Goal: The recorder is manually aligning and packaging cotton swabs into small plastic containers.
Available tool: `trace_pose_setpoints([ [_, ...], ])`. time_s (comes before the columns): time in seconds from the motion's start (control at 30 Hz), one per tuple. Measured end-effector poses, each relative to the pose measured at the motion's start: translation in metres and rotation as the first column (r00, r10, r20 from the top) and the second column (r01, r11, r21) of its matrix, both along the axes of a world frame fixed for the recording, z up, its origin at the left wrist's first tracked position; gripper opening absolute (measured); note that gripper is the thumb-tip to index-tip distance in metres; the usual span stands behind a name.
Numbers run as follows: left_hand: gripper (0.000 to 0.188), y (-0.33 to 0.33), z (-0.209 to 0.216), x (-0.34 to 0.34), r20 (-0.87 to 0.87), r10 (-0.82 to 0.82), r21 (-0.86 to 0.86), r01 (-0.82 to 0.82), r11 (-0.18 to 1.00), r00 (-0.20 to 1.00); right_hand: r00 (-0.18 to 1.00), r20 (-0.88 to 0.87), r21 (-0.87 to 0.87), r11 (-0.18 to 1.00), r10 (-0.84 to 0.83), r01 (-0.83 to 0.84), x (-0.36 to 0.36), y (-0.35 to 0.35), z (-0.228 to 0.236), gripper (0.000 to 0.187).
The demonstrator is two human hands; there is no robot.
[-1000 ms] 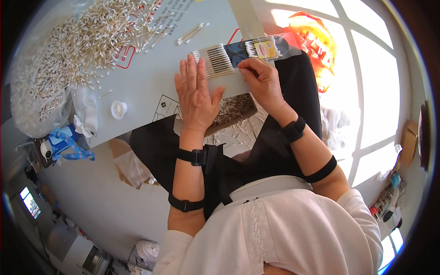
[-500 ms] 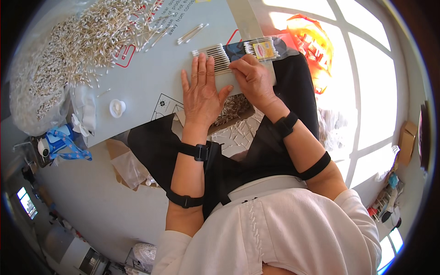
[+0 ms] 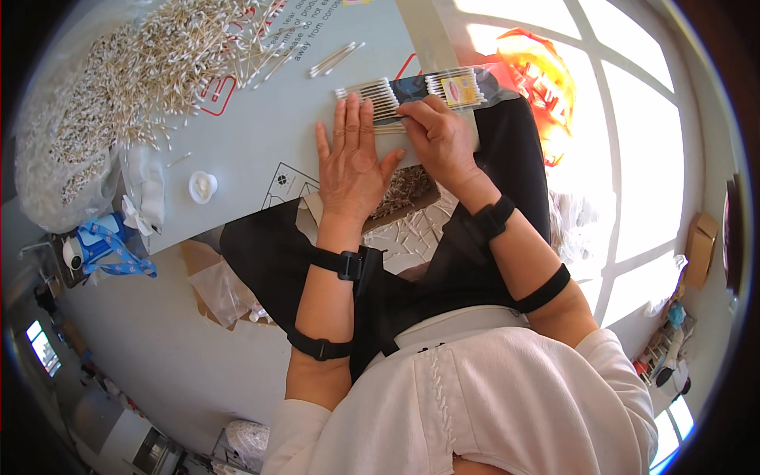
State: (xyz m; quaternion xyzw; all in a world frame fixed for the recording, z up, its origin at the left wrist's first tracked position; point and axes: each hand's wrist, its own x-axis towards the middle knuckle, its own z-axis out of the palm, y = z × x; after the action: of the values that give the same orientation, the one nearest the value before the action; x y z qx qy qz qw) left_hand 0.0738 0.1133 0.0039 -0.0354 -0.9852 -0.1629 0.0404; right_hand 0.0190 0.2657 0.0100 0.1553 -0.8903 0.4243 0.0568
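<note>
My left hand (image 3: pixel 348 162) lies flat with its fingers stretched over the left end of a row of cotton swabs (image 3: pixel 375 96) on the table. My right hand (image 3: pixel 443 144) is closed in a pinch at the right ends of those swabs; what its fingertips hold is hidden. A couple of swabs lie slightly apart on the near side of the row, between my hands. Beyond my right hand is a pack of cotton swabs (image 3: pixel 454 85) with a yellow label, on a dark strip with clear film.
A big heap of loose swabs (image 3: pixel 150 59) spills from a clear bag at the left. A small white cup (image 3: pixel 203 188) stands near the table edge. A cardboard box of swabs (image 3: pixel 405 190) is below my hands. An orange bag (image 3: pixel 538 87) lies at the right.
A gap now shows between the row and the couple of swabs on its near side. Both hands keep nearly the same place; the whole view has shifted slightly.
</note>
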Motion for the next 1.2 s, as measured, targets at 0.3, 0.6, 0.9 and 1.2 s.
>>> trace_pose_setpoints([
  [0.3,0.084,0.001,0.001,-0.001,0.013,0.003,0.003,-0.003,1.000,1.000,0.999,0.020,0.041,0.999,0.025,-0.026,-0.001,0.001,-0.001,0.010],
  [0.6,0.087,0.001,-0.001,0.000,-0.027,0.011,-0.022,-0.011,1.000,1.000,1.000,0.018,0.050,0.998,0.024,-0.025,-0.012,-0.002,-0.001,0.019],
  [0.9,0.084,0.001,0.001,0.000,0.004,0.006,-0.010,-0.006,1.000,1.000,0.999,0.049,0.122,0.992,0.018,-0.024,-0.013,-0.004,0.001,0.015],
  [1.2,0.086,0.001,0.002,0.000,-0.011,0.019,-0.003,-0.019,1.000,1.000,0.999,-0.010,0.079,0.996,0.031,-0.030,-0.017,-0.008,0.005,0.015],
])
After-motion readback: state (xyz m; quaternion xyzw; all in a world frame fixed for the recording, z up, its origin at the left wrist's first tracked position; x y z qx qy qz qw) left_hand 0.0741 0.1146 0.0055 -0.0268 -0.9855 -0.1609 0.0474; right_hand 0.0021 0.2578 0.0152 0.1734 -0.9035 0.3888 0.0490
